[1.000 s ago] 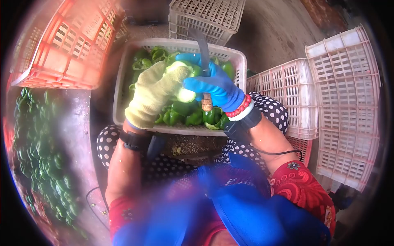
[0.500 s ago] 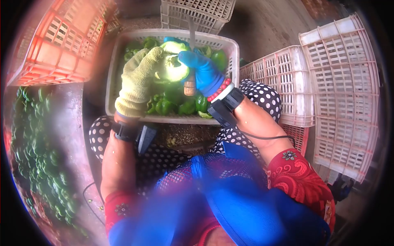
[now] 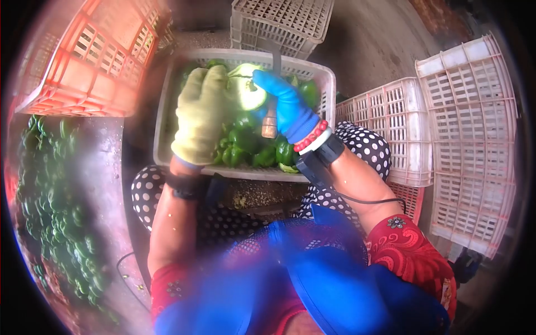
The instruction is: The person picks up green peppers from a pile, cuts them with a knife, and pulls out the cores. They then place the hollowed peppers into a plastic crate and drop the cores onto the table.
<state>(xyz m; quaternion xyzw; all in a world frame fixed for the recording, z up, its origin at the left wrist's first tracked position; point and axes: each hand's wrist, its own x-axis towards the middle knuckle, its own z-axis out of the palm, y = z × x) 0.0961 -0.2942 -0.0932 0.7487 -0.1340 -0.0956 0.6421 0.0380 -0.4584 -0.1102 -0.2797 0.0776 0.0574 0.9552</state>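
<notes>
My left hand (image 3: 201, 117), in a pale yellow knit glove, is closed at the edge of a cut green pepper (image 3: 249, 92) with its pale inside facing up; its thumb is hidden. My right hand (image 3: 290, 109), in a blue glove, is closed round a knife with a wooden handle (image 3: 269, 126), the blade pointing away from me. The right thumb rests against the cut pepper. Both hands are over a white plastic crate (image 3: 329, 84) in which green peppers (image 3: 241, 151) lie.
An orange crate (image 3: 84, 67) stands at the upper left, with a long heap of green peppers (image 3: 56, 212) below it on the floor. Another pale crate (image 3: 282, 25) is beyond the first. White crates (image 3: 474, 139) lean at the right, with a red crate (image 3: 406, 198) low beside them.
My left hand has turned so its back faces up more, its fingers closer together. The cut pepper has turned too. The whole view has shifted slightly, with the crates lower and further right.
</notes>
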